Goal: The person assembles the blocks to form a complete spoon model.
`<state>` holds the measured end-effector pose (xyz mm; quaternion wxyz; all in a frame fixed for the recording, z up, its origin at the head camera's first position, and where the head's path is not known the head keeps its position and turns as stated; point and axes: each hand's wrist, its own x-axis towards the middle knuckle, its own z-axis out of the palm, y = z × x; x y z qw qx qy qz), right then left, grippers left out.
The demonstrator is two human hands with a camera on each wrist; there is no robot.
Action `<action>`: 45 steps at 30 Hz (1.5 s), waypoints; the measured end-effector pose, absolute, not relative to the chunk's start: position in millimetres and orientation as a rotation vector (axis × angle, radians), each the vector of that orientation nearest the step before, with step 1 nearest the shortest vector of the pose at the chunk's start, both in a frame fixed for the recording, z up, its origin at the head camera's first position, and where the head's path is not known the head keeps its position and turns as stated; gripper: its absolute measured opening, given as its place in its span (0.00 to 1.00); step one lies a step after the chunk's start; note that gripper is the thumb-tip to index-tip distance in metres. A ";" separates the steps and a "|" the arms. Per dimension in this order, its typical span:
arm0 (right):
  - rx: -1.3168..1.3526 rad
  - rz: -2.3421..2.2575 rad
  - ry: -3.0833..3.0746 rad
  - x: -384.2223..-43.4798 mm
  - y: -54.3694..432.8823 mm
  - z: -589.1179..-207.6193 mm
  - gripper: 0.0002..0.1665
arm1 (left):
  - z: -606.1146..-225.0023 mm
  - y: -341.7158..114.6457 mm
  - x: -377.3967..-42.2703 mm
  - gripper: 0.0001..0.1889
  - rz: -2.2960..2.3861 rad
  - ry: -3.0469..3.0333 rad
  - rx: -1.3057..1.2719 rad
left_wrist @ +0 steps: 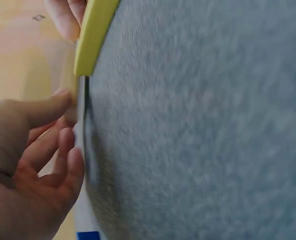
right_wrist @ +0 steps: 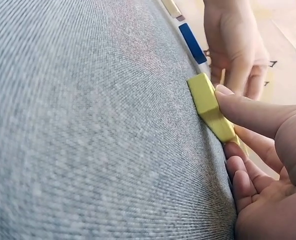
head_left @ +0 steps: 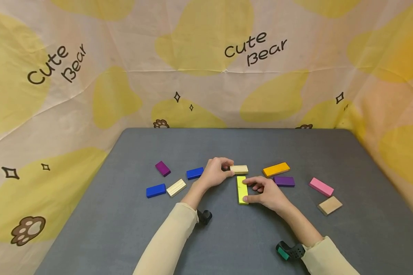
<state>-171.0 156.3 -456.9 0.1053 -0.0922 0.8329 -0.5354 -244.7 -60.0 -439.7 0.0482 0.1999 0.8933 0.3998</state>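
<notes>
My left hand (head_left: 217, 172) pinches the left end of a plain pale wooden block (head_left: 240, 169) that lies crosswise on the table. In the left wrist view the left thumb (left_wrist: 52, 107) is against that block, which is blurred there. Just in front of it a yellow block (head_left: 241, 190) lies lengthwise, its far end close to the wooden one. My right hand (head_left: 270, 194) holds the yellow block from the right, thumb by the near end and index finger by the far end. The right wrist view shows the thumb on the yellow block (right_wrist: 204, 95) too.
Left of the hands lie two blue blocks (head_left: 156, 190), a pale wooden block (head_left: 176, 188) and a magenta block (head_left: 163, 168). To the right are an orange block (head_left: 276, 169), a purple one (head_left: 284, 181), a pink one (head_left: 321, 186) and a tan one (head_left: 330, 206). A patterned cloth (head_left: 206, 95) hangs behind the grey table (head_left: 241, 244).
</notes>
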 end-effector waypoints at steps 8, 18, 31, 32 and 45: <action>-0.270 -1.573 2.465 -169.4 155.4 -456.6 0.29 | -451.0 -64.4 -255.4 0.19 1.327 2.562 0.541; -0.238 -1.575 2.469 -170.2 155.1 -455.8 0.28 | -450.7 -63.3 -255.2 0.19 1.346 2.506 0.561; -0.254 -1.563 2.475 -170.5 153.8 -456.0 0.29 | -450.6 -67.4 -256.7 0.20 1.318 2.483 0.600; -0.255 -1.562 2.475 -170.2 153.6 -455.7 0.29 | -450.4 -67.6 -256.4 0.20 1.319 2.481 0.597; -0.247 -1.572 2.454 -169.1 152.2 -453.4 0.29 | -450.9 -69.1 -254.8 0.20 1.332 2.468 0.605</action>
